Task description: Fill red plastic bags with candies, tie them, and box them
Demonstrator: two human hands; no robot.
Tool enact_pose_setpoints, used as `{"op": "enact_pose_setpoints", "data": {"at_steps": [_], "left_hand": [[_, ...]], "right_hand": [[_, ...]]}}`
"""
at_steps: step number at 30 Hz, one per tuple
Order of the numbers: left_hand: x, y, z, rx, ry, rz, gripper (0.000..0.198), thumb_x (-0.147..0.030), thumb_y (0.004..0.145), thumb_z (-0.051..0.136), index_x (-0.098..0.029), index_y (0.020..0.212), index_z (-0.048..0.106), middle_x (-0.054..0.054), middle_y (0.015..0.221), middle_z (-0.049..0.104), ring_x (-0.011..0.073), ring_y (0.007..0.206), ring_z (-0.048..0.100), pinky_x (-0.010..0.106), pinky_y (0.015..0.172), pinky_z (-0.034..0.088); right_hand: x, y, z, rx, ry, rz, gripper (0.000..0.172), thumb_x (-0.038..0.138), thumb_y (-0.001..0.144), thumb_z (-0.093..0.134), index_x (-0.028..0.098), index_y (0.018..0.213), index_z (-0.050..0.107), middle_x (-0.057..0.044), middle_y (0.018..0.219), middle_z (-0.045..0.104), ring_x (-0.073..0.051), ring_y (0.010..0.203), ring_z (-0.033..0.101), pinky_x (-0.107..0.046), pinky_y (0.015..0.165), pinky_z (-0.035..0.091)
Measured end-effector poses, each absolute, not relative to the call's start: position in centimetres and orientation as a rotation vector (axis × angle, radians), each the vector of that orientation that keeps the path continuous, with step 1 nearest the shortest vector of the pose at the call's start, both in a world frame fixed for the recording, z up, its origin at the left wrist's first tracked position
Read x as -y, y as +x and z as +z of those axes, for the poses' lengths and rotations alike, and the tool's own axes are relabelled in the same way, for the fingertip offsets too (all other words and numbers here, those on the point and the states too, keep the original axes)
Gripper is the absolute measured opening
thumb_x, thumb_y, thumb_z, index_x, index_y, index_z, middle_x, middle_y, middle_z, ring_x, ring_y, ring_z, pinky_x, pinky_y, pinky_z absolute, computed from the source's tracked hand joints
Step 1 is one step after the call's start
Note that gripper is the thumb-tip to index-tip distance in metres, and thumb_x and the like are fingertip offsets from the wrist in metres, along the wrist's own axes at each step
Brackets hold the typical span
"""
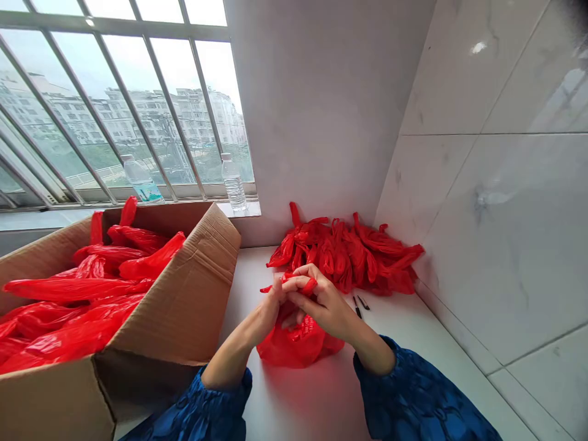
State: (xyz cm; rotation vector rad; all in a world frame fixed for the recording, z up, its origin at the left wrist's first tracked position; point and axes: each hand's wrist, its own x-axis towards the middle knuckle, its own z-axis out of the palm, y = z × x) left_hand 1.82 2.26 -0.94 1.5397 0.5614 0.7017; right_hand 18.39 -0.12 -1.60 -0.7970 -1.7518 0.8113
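Note:
Both my hands meet over a red plastic bag (301,349) that rests on the white tabletop (316,401). My left hand (271,306) has its fingers closed on the gathered top of the bag, partly hidden behind the other hand. With bent fingers, my right hand (316,300) grips the same gathered part, and a twisted red end pokes out between the fingers. The bag's lower part spreads out rounded below my hands. Just beyond them lies a pile of red plastic bags (344,254), bunched against the wall.
A cardboard box (202,269) full of red plastic bags (92,282) stands at the left. Two pens (357,306) lie right of my hands. On the windowsill stand two plastic bottles (234,184), behind them a barred window. A tiled wall (505,245) bounds the right side.

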Motion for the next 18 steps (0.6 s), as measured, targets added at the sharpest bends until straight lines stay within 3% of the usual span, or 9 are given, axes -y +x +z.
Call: {"op": "enact_pose_setpoints", "data": {"at_steps": [3, 6, 9, 13, 18], "left_hand": [[-1.7, 1.0, -0.9, -0.604, 1.601, 0.743, 0.046, -0.058, 0.097, 0.053, -0.026, 0.13, 0.053, 0.0, 0.078, 0.06, 0.0127, 0.062, 0.051, 0.026, 0.063, 0.044], [-1.5, 0.7, -0.8, -0.615, 1.587, 0.836, 0.037, -0.044, 0.097, 0.06, -0.025, 0.125, 0.046, 0.001, 0.083, 0.062, 0.0139, 0.072, 0.056, 0.025, 0.068, 0.044], [-1.8, 1.0, -1.0, -0.631, 1.381, 0.921, 0.033, -0.042, 0.095, 0.063, -0.024, 0.114, 0.043, -0.002, 0.078, 0.062, 0.0126, 0.068, 0.056, 0.025, 0.067, 0.042], [-2.2, 1.2, -1.1, -0.666, 1.169, 0.914, 0.031, -0.046, 0.093, 0.059, -0.024, 0.111, 0.046, -0.005, 0.068, 0.056, 0.0116, 0.057, 0.052, 0.024, 0.061, 0.039], [-2.2, 1.0, -1.0, -0.655, 1.426, 0.873, 0.037, -0.044, 0.091, 0.068, -0.023, 0.117, 0.052, -0.002, 0.078, 0.058, 0.0112, 0.067, 0.054, 0.022, 0.063, 0.04]], "right_hand": [[-0.3, 18.2, -2.1, 1.592, -0.782, 0.918, 0.031, 0.048, 0.102, 0.05, 0.023, 0.104, 0.067, -0.004, 0.107, 0.057, -0.012, 0.071, 0.062, -0.029, 0.068, 0.057], [-0.7, 18.0, -2.7, 1.448, -0.827, 1.018, 0.035, 0.052, 0.101, 0.051, 0.021, 0.106, 0.067, -0.002, 0.088, 0.059, -0.014, 0.068, 0.058, -0.025, 0.058, 0.05], [-0.9, 17.9, -3.0, 1.219, -0.814, 1.217, 0.036, 0.053, 0.097, 0.057, 0.024, 0.118, 0.062, 0.002, 0.072, 0.059, -0.012, 0.056, 0.052, -0.023, 0.049, 0.042], [-0.8, 18.5, -2.8, 1.16, -0.731, 1.348, 0.035, 0.05, 0.094, 0.064, 0.025, 0.118, 0.059, 0.003, 0.076, 0.064, -0.013, 0.06, 0.057, -0.024, 0.057, 0.047], [0.1, 19.9, -1.4, 1.47, -0.779, 1.242, 0.03, 0.038, 0.093, 0.068, 0.026, 0.119, 0.057, -0.001, 0.095, 0.068, -0.015, 0.08, 0.064, -0.028, 0.073, 0.053]]}}
